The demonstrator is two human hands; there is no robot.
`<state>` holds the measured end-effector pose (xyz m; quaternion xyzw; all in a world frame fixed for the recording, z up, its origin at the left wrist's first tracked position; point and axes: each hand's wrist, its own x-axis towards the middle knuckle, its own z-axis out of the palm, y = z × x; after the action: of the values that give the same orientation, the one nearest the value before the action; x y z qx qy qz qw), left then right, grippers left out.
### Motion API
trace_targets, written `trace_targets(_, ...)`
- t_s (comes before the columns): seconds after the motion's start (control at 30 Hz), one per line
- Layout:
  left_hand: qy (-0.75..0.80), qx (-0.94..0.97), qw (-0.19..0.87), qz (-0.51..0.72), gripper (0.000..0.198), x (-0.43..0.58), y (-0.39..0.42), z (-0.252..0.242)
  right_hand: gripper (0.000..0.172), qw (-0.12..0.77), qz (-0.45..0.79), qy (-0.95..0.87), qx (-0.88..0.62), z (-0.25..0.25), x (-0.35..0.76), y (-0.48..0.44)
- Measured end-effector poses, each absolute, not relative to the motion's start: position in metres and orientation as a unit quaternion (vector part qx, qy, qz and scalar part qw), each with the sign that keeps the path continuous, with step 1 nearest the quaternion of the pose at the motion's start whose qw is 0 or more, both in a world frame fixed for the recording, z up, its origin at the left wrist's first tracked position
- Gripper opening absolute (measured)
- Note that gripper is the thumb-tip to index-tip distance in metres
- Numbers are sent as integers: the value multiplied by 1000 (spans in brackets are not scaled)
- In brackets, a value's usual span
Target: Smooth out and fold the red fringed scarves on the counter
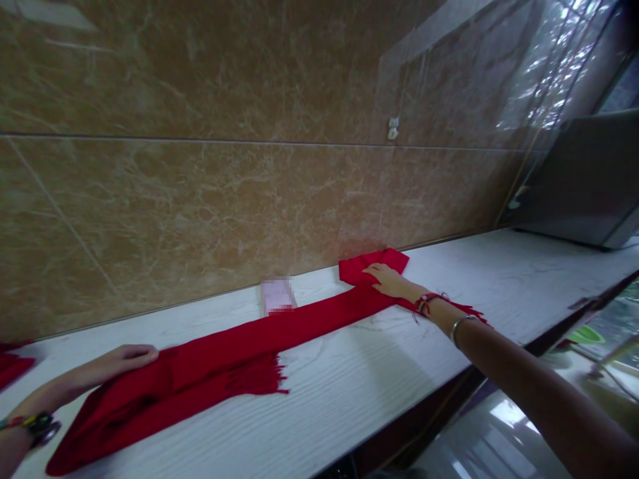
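A long red scarf [319, 326] with fringed ends lies across the white countertop. Its left part is doubled over, and one fringe shows near the middle. Towards the right it bends back against the wall, and another fringe pokes out behind my right wrist. My left hand [130, 360] grips the upper edge of the scarf's left part, its fingers together and partly hidden by the cloth. My right hand [392, 281] rests on the bend at the right, its fingers stretched over the fabric with a gap between thumb and forefinger.
A small pinkish, blurred box [277, 295] stands by the wall behind the scarf. More red cloth [14, 366] lies at the far left. Brown marble tiles [224, 213] back the white counter [349, 399]. A large dark grey appliance [582, 179] occupies the right end.
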<state>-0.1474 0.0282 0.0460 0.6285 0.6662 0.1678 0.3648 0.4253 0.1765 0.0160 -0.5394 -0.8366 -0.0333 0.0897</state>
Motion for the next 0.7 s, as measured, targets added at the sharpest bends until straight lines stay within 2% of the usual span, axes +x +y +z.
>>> trace_targets(0.17,679,573,384,252,55,-153,15,40,33,80,6,-914,-398,34,366,167)
trace_targets(0.33,644,609,389,251,38,-137,8,63,34,128,94,-965,-209,35,237,133)
trace_targets(0.43,623,641,360,268,31,-125,9,75,41,175,153,-959,-165,31,153,112)
trace_targets(0.53,578,709,321,244,27,-115,10,78,48,185,208,-951,-132,32,92,105)
trace_targets(0.7,545,750,280,249,25,-116,4,72,23,96,296,-948,-61,36,58,114)
